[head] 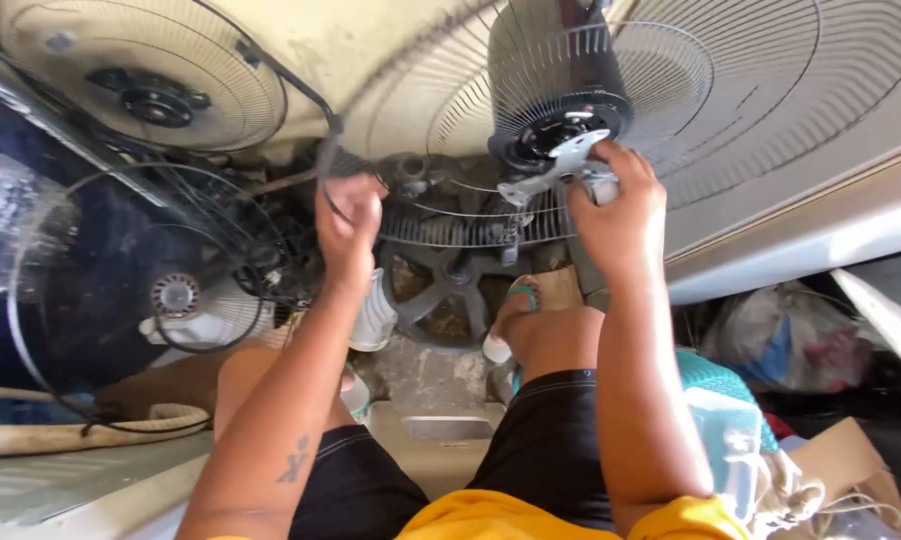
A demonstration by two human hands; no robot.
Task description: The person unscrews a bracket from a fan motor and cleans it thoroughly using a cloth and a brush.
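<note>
Fingers of both hands closed on wire fan guard (530, 130), left hand (348, 215), right hand (620, 205), cluttered floor

The wire fan guard (530, 120) is showing pale grey with a pattern of thin rays and rings, and its hub (555, 130) is looking black with a silvery metal bracket (560, 165). The other fan grille (140, 70) is appearing cream, with a black centre. The fan base (450, 290) is looking dark grey. The shorts (550, 450) are showing black with a thin white seam line, the shirt (490, 520) is glowing yellow, and the sandal strap (523, 293) is looking green.
</note>
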